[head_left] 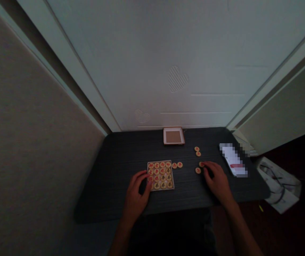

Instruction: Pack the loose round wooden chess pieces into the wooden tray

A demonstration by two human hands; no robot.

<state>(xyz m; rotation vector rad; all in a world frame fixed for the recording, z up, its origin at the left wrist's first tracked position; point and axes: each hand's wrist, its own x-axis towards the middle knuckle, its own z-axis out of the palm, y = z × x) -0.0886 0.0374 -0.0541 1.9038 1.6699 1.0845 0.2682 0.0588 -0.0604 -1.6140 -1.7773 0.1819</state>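
A small square tray (172,175) full of round wooden game discs with red and black marks lies on the dark table (120,167). My left hand (137,192) rests at the tray's left edge, fingers curled against it. Two discs (177,165) lie just right of the tray. My right hand (217,179) lies further right, fingertips touching a loose disc (201,164); another disc (197,170) sits beside the thumb. Two more discs (197,151) lie behind them.
An empty box lid (173,136) stands at the table's back edge against the white wall. A white, blurred-out packet (233,160) lies at the right. A plastic bag (280,185) sits on the floor past the table's right edge.
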